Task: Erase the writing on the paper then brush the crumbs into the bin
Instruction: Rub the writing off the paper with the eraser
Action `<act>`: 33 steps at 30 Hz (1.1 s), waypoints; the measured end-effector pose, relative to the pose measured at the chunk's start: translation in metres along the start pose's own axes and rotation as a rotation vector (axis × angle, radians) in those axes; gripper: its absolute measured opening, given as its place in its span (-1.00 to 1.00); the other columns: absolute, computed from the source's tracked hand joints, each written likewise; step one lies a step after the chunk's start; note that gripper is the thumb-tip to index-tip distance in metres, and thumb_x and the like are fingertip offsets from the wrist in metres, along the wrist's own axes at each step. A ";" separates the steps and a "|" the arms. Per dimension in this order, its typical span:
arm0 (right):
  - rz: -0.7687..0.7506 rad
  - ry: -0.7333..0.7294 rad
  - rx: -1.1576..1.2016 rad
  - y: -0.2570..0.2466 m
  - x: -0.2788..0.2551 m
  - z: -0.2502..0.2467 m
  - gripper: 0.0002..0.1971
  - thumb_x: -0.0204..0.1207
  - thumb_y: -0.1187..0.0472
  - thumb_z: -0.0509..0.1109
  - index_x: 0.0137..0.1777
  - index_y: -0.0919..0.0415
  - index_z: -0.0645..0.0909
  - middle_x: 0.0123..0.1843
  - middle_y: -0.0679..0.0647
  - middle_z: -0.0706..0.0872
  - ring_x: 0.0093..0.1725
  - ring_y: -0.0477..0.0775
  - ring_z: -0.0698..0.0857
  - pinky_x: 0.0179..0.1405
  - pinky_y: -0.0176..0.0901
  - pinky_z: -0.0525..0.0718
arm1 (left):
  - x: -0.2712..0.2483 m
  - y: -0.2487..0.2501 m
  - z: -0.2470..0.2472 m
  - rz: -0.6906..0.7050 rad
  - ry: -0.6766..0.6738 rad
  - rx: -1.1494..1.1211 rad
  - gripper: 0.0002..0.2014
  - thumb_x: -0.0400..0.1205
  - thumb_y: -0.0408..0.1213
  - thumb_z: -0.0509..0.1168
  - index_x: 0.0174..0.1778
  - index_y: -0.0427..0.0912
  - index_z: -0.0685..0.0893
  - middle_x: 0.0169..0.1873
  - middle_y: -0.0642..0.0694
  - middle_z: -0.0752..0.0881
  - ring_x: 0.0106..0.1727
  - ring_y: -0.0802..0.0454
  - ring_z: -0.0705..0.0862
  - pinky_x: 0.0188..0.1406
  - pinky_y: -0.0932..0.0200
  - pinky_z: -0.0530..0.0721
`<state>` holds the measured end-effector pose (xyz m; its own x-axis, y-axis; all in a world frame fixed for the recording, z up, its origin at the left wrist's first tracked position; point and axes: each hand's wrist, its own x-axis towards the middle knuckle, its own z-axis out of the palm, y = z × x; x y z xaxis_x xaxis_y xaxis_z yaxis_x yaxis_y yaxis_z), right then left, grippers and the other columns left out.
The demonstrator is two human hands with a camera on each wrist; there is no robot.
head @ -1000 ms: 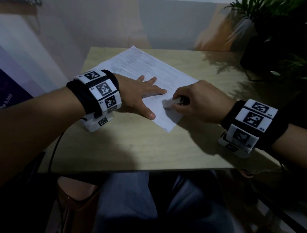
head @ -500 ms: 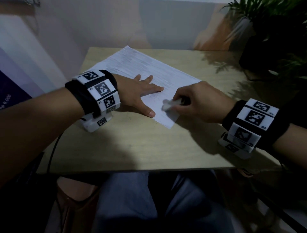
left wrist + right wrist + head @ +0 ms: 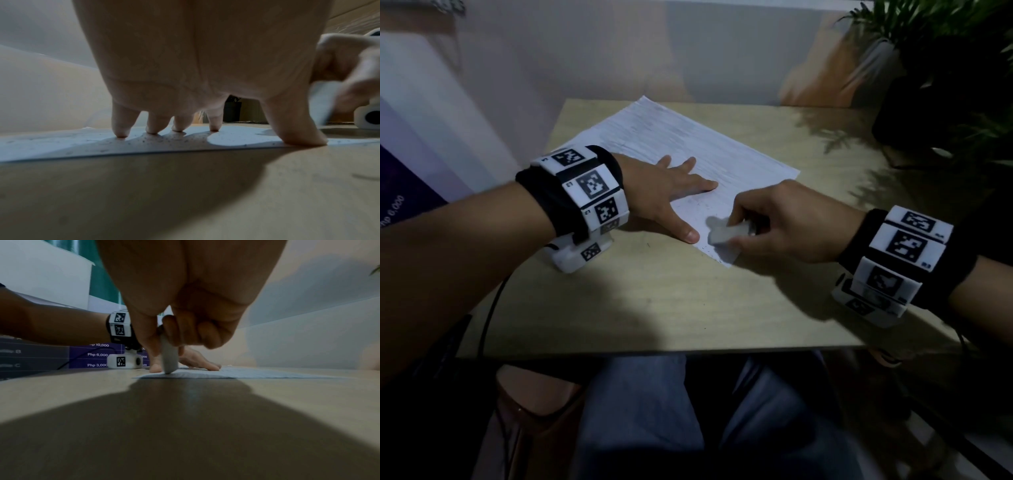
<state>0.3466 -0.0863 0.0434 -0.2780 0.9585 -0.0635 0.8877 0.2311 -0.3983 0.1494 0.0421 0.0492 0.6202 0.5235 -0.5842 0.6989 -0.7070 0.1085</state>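
From the head view, a sheet of paper [image 3: 688,154] lies at an angle on the wooden surface [image 3: 671,308]. The left hand [image 3: 664,192] lies flat on the sheet with fingers straight and spread, the thumb at the near edge. The right hand [image 3: 787,222] has its fingers curled round a white eraser [image 3: 726,234], whose lower end touches the near corner of the sheet, just beside the left thumb. Small dark crumbs [image 3: 700,205] dot the sheet between the two hands. A potted plant [image 3: 945,68] stands at the far right of the surface.

In the left wrist view, the fingertips [image 3: 121,131] press down on the sheet, with grey crumbs scattered around them. The eraser shows blurred at the right edge.

In the right wrist view, the thumb and fingers pinch the eraser, which stands nearly upright with its tip on the corner of the sheet. Behind it the left hand lies flat. A purple sign [image 3: 96,355] with printed prices stands beyond the surface.
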 end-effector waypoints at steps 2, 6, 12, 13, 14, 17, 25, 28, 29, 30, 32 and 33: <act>0.048 0.009 -0.018 0.004 0.001 -0.002 -0.74 0.48 -0.17 0.49 -0.08 0.00 0.65 -0.31 -0.14 0.66 -0.31 -0.15 0.60 -0.30 -0.19 0.53 | 0.000 0.000 0.000 -0.001 -0.003 -0.002 0.04 0.51 0.42 0.33 0.73 0.43 -0.24 0.76 0.07 -0.41 0.78 -0.17 -0.36 0.73 -0.33 -0.16; 0.085 0.190 -0.207 0.007 0.004 0.000 -0.77 0.53 -0.11 0.42 -0.06 0.04 0.65 -0.28 -0.07 0.68 -0.24 0.08 0.62 -0.26 -0.03 0.53 | 0.000 0.000 0.000 -0.006 -0.010 0.008 0.04 0.50 0.43 0.31 0.73 0.43 -0.26 0.76 0.07 -0.42 0.78 -0.17 -0.36 0.74 -0.36 -0.15; 0.041 0.025 -0.041 0.003 -0.001 -0.003 -0.75 0.50 -0.15 0.50 -0.06 0.00 0.66 -0.30 -0.16 0.65 -0.29 -0.16 0.61 -0.28 -0.15 0.54 | -0.001 0.000 -0.001 -0.004 -0.013 -0.004 0.05 0.49 0.44 0.32 0.72 0.45 -0.25 0.76 0.07 -0.42 0.78 -0.17 -0.36 0.74 -0.34 -0.16; 0.067 0.084 -0.091 0.007 0.001 -0.003 -0.75 0.50 -0.15 0.49 -0.07 0.01 0.65 -0.31 -0.15 0.64 -0.29 -0.12 0.60 -0.28 -0.09 0.50 | 0.000 0.001 0.000 -0.004 -0.012 -0.002 0.05 0.48 0.44 0.32 0.72 0.45 -0.25 0.76 0.07 -0.41 0.78 -0.17 -0.36 0.74 -0.35 -0.16; 0.091 0.147 -0.152 0.010 0.003 -0.003 -0.77 0.51 -0.12 0.48 -0.07 0.03 0.65 -0.32 -0.13 0.64 -0.28 -0.05 0.60 -0.28 -0.05 0.48 | 0.000 0.001 0.000 -0.003 -0.013 0.001 0.06 0.47 0.44 0.31 0.73 0.44 -0.25 0.76 0.06 -0.41 0.78 -0.18 -0.35 0.74 -0.35 -0.15; 0.043 0.140 -0.154 0.006 0.002 -0.001 -0.83 0.50 -0.01 0.48 -0.04 0.05 0.65 -0.31 -0.12 0.64 -0.26 0.01 0.63 -0.26 -0.06 0.53 | 0.000 0.001 0.000 -0.005 -0.015 -0.003 0.05 0.48 0.44 0.32 0.73 0.44 -0.26 0.76 0.07 -0.42 0.78 -0.17 -0.36 0.74 -0.36 -0.16; 0.109 0.197 -0.198 0.012 0.004 -0.003 -0.73 0.51 -0.16 0.44 -0.09 0.04 0.64 -0.32 -0.11 0.63 -0.24 0.08 0.62 -0.27 -0.04 0.53 | -0.001 0.002 -0.001 -0.004 -0.015 0.001 0.08 0.42 0.46 0.30 0.73 0.43 -0.25 0.76 0.05 -0.41 0.78 -0.20 -0.36 0.74 -0.36 -0.15; 0.017 0.077 -0.119 0.005 -0.001 -0.001 -0.76 0.50 -0.10 0.45 -0.05 0.05 0.66 -0.31 -0.09 0.66 -0.31 -0.07 0.60 -0.24 -0.04 0.59 | -0.001 0.001 -0.001 -0.004 -0.017 -0.004 0.05 0.48 0.44 0.31 0.73 0.44 -0.26 0.76 0.06 -0.42 0.77 -0.18 -0.37 0.73 -0.35 -0.17; 0.006 0.024 -0.057 0.002 -0.004 -0.002 -0.75 0.49 -0.13 0.48 -0.05 0.05 0.67 -0.31 -0.10 0.67 -0.32 -0.11 0.60 -0.27 -0.11 0.57 | -0.001 0.001 -0.001 -0.002 -0.017 -0.002 0.05 0.48 0.44 0.31 0.72 0.44 -0.26 0.76 0.07 -0.42 0.77 -0.18 -0.37 0.74 -0.35 -0.17; 0.014 -0.002 -0.017 0.002 -0.005 -0.002 -0.73 0.49 -0.16 0.49 -0.07 0.03 0.67 -0.32 -0.11 0.67 -0.32 -0.11 0.60 -0.30 -0.16 0.54 | 0.000 0.001 -0.001 -0.003 -0.017 0.002 0.05 0.48 0.44 0.31 0.72 0.45 -0.26 0.76 0.07 -0.42 0.78 -0.18 -0.36 0.74 -0.35 -0.17; 0.056 0.054 -0.068 0.007 -0.003 -0.003 -0.70 0.49 -0.22 0.48 -0.09 0.01 0.66 -0.33 -0.12 0.65 -0.29 -0.04 0.60 -0.32 -0.13 0.47 | 0.000 0.001 -0.001 -0.005 -0.014 0.005 0.04 0.49 0.43 0.31 0.73 0.44 -0.26 0.76 0.06 -0.41 0.78 -0.19 -0.35 0.74 -0.36 -0.17; 0.079 0.115 -0.146 0.010 -0.001 -0.003 -0.69 0.50 -0.22 0.45 -0.10 0.02 0.65 -0.32 -0.11 0.65 -0.27 0.02 0.60 -0.31 -0.08 0.44 | 0.000 0.001 0.000 -0.006 -0.013 0.003 0.04 0.50 0.42 0.31 0.73 0.44 -0.25 0.76 0.06 -0.41 0.78 -0.19 -0.35 0.74 -0.36 -0.16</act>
<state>0.3571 -0.0842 0.0419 -0.1687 0.9855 0.0194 0.9513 0.1679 -0.2587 0.1504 0.0416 0.0496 0.6114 0.5214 -0.5952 0.7014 -0.7053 0.1026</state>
